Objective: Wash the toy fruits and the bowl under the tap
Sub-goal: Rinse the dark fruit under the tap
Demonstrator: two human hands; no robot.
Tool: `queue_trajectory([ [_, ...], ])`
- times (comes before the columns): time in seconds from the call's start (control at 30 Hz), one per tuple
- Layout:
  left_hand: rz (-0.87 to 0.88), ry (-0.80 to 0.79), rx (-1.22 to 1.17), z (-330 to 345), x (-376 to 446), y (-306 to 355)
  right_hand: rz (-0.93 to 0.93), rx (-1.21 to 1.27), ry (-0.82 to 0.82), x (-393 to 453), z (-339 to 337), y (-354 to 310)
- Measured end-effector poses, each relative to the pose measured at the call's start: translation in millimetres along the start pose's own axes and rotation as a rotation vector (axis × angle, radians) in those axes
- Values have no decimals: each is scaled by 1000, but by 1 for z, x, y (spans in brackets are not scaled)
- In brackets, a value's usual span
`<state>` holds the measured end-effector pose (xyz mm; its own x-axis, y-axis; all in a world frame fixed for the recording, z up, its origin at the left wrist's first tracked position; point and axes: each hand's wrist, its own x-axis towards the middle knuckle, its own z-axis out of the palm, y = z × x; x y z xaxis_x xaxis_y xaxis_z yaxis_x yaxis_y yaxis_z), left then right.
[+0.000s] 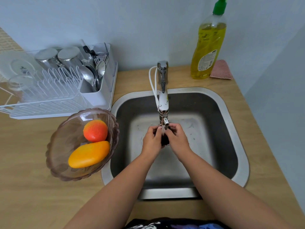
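Dark toy fruit (pixel 165 140) gripped by left hand (pixel 151 141) and right hand (pixel 177 139) under tap (pixel 163 100); bowl (pixel 56 156) on tabletop (pixel 33 195)
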<state>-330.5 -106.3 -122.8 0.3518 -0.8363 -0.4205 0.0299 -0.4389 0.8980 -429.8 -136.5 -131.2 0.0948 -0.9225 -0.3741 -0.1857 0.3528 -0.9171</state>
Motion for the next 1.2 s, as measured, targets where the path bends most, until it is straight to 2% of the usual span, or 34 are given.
queue_trajectory([
  [0.1,11,-78,-62,2,-8,-1,-3,-1,72,0,3,-5],
  [0.2,54,-124,-13,4,-6,-12,22,-7,98,1,7,-3],
  [0.3,43,-63,13,4,5,-24,-16,2,-36,-1,9,3],
  [0.4,-18,42,-107,1,7,-11,-65,-19,-193,-10,15,10],
  [0.57,-193,47,-347,-1,7,3,-171,-17,-178,-17,19,11],
  [0.63,-193,11,-349,5,0,5,-92,89,-108,-15,18,-1],
  [0.73,-84,8,-298,16,-6,1,79,199,39,-6,16,-15],
  [0.87,37,-14,-157,21,-7,-2,383,392,17,-3,13,-19],
  [1.0,-32,-26,-156,18,0,12,192,268,-12,-6,16,-12],
  [1.13,-310,-132,-248,7,7,28,-20,75,-89,-20,10,-3],
  [1.2,-354,-170,-286,2,10,24,-94,20,-134,-20,7,0],
])
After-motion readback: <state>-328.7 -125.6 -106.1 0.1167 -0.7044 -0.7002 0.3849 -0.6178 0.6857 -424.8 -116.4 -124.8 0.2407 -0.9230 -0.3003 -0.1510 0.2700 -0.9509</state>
